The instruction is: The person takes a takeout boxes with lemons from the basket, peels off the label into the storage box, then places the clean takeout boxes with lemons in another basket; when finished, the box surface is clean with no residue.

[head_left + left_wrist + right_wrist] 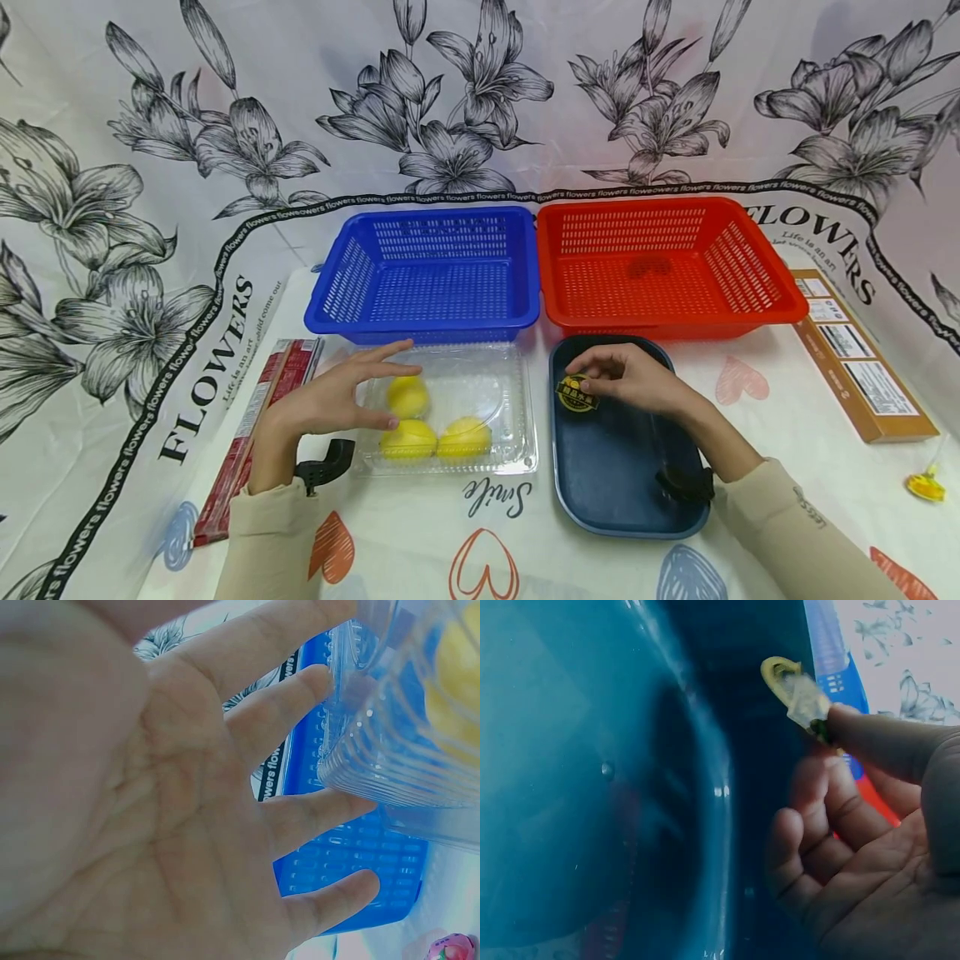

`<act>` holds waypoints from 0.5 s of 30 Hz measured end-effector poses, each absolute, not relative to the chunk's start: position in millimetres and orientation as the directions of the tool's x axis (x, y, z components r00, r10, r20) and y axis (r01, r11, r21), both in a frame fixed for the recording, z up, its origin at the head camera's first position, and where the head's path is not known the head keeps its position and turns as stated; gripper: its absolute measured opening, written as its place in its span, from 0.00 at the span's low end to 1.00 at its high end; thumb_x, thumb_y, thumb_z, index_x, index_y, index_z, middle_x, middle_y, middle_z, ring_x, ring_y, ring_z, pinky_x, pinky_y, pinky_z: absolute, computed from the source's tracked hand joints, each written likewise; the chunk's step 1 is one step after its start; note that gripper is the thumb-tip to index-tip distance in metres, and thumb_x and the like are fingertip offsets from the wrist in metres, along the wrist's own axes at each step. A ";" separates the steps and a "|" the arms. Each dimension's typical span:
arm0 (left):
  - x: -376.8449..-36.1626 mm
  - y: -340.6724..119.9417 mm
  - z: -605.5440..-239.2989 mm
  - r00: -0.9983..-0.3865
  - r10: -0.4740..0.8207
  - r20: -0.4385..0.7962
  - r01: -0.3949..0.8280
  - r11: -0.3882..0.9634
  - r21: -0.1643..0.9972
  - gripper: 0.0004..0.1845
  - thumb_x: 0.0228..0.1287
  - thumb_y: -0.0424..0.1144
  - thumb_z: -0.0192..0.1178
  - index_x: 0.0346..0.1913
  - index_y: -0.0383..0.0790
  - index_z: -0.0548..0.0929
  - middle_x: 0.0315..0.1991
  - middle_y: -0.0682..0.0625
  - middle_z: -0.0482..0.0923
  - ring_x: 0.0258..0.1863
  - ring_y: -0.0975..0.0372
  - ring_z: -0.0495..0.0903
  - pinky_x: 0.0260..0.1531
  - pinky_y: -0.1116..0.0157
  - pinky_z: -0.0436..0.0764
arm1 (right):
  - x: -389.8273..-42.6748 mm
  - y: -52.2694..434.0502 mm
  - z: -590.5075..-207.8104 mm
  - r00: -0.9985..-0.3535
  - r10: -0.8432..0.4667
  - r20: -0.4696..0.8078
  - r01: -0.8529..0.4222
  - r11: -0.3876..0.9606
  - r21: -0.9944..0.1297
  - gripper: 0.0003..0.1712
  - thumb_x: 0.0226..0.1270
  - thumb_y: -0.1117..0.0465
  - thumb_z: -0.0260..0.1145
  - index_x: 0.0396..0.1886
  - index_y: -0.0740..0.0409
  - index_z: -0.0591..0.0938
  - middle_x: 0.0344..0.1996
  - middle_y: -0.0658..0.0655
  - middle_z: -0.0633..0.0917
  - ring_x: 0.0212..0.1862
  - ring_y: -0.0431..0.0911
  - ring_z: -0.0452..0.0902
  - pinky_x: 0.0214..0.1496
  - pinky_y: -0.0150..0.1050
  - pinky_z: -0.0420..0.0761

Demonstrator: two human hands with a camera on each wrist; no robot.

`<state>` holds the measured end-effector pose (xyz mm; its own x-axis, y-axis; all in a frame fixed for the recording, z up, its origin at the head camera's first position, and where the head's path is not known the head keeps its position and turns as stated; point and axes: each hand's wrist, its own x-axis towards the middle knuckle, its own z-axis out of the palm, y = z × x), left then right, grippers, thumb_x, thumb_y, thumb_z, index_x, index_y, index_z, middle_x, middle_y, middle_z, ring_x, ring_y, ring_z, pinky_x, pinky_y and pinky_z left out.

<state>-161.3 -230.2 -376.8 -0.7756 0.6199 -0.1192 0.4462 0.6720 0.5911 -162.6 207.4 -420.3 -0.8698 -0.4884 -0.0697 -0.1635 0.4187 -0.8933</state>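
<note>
Dark tray point(618, 475) is lying under the right grip point(637, 379).
Left of the tray, the left grip point(333, 396) is hanging wide, holding nothing; the right grip is pinching the label point(576, 394) over the tray, presumably light, flimsy, suiting edge hold.

Across the upper middle of my view, a blue basket point(450, 292) sits just beside a red basket point(637, 298), both plastic with slotted walls. Behind them and up both sides I see a white sheet point(258, 50) printed with black line-drawn flowers, a dark band on it repeating the word "flowers". On my bench point(397, 533), whose pale cover shows hearts and "Smile" at lower centre, a long red packet point(255, 442) slants at left, a brown box point(862, 358) with white labels lies at right, and a small yellow trinket point(925, 487) sits near the lower right edge.
</note>
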 end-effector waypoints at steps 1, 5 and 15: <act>-161.5 -230.3 -377.0 -0.775 0.620 -0.119 0.446 0.671 0.593 0.37 0.56 0.42 0.77 0.70 0.48 0.77 0.82 0.47 0.56 0.81 0.41 0.51 0.70 0.26 0.44 | -163.2 207.4 -420.8 -0.867 -0.492 -0.079 -0.162 0.428 -0.889 0.12 0.68 0.65 0.69 0.51 0.59 0.86 0.34 0.58 0.87 0.34 0.41 0.80 0.37 0.32 0.80; -161.6 -230.5 -376.9 -0.776 0.619 -0.121 0.440 0.669 0.599 0.37 0.55 0.42 0.77 0.70 0.47 0.78 0.81 0.45 0.56 0.81 0.41 0.51 0.69 0.24 0.39 | -165.1 207.9 -422.8 -0.866 -0.490 -0.099 -0.160 0.459 -0.874 0.12 0.68 0.67 0.69 0.50 0.61 0.86 0.32 0.58 0.86 0.32 0.41 0.78 0.34 0.32 0.78; -160.2 -229.4 -375.3 -0.779 0.614 -0.124 0.437 0.674 0.595 0.37 0.55 0.41 0.77 0.69 0.47 0.78 0.82 0.46 0.56 0.80 0.41 0.52 0.70 0.25 0.42 | -167.4 208.2 -431.4 -0.876 -0.470 -0.108 -0.191 0.545 -0.816 0.12 0.66 0.72 0.67 0.48 0.63 0.87 0.29 0.56 0.84 0.30 0.41 0.75 0.31 0.31 0.75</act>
<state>-160.2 -229.4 -375.3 -0.7795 0.6141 -0.1235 0.4370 0.6744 0.5952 -167.4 208.2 -431.4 -0.8759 -0.4701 -0.1084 -0.1915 0.5449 -0.8163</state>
